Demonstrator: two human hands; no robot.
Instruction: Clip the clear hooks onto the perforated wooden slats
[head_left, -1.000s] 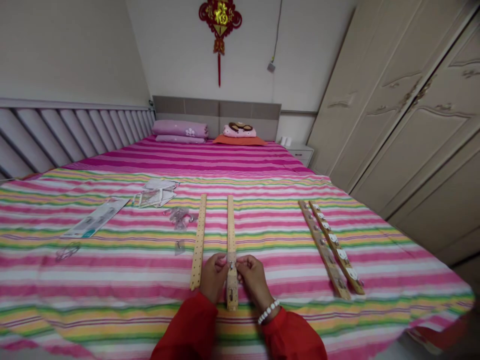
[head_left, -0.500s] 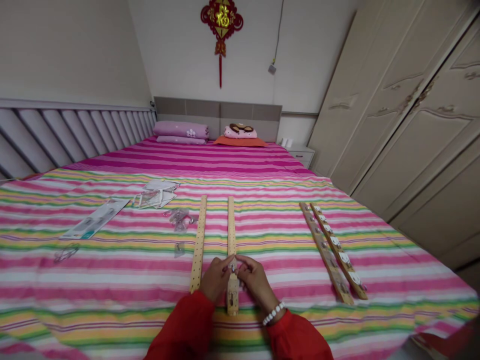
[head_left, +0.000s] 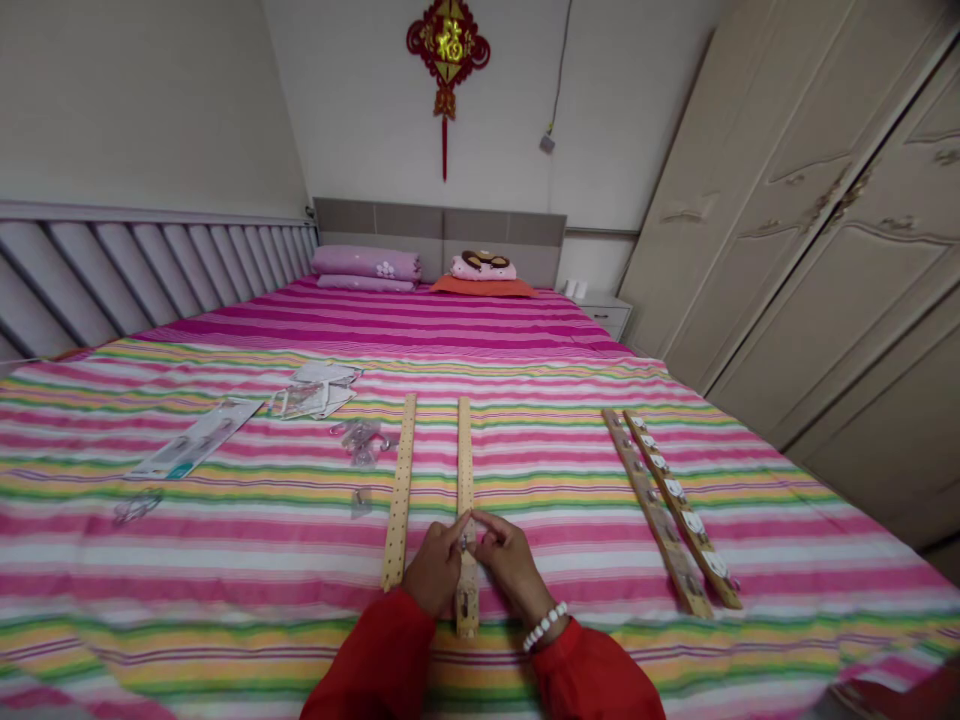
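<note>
Mostly hidden under my fingertips [head_left: 456,530]: a tiny part [head_left: 467,541], left hand [head_left: 436,568] and right hand [head_left: 511,560] pinching it against one strip [head_left: 465,470]; four strips counted.

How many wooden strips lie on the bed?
4. Centre strip at the left hand and right hand; left strip beside it; two right strips lying side by side. None seem hidden.

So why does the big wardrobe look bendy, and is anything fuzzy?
Head view: the wide lens bows the wardrobe and the bedspread stripes near the edges; light is soft and even, no glare, barely any shadow; left hand and right hand on the wooden strip look sharp, but whatever they pinch is too small to see.
</note>
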